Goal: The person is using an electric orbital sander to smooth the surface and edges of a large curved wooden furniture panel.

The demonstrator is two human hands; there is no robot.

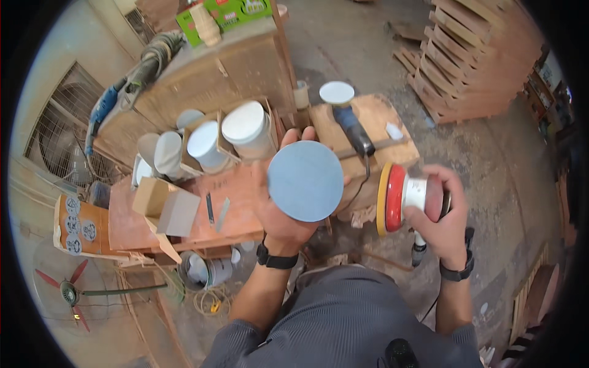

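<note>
A round grey-blue sanding disc (305, 181) lies flat across the palm of my left hand (283, 216). Fingertips show past its upper edge, and the rest of those fingers is hidden behind it. To the right, my right hand (445, 221) is closed around the body of an orbital sander (415, 195). The sander is tipped on its side, its yellow-rimmed red pad turned toward the disc but apart from it. A hose fitting (419, 248) hangs below the sander.
A blue power tool (354, 130) with a cord rests on a wooden stand (392, 150). White-topped tubs (245, 122), an opened carton (169, 211) and two thin blades (218, 213) are on the reddish bench (239, 181). A fan (70, 294) stands lower left; stacked wooden parts (466, 67) rise upper right.
</note>
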